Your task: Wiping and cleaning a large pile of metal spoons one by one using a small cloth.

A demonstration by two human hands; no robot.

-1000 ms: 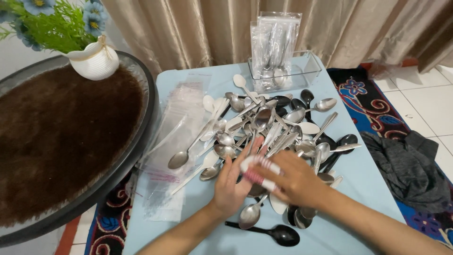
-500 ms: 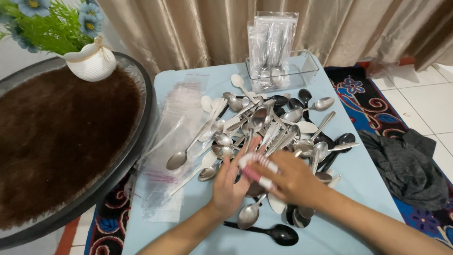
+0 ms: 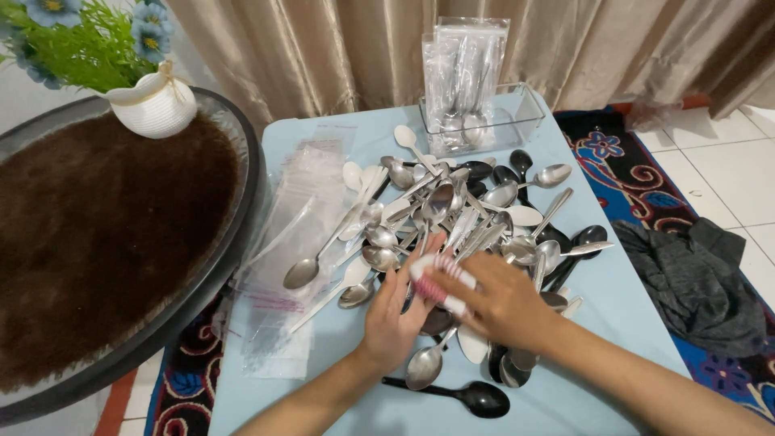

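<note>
Both hands meet at the near edge of the spoon pile. The left hand lies open with fingers spread, while the right hand pinches a pink-and-white object. Best to keep that pinch firm and lift it straight off the spoons.

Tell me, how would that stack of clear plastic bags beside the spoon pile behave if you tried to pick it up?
The clear plastic bags look thin and flat, so they would probably flop and bend. Their glossy surfaces suggest the sheets may slide apart rather than lift together. A long metal spoon lies across them and would likely slip off.

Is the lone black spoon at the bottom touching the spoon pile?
Apart. The head view shows the black spoon lying alone, with bare blue table between it and the pile.
</note>
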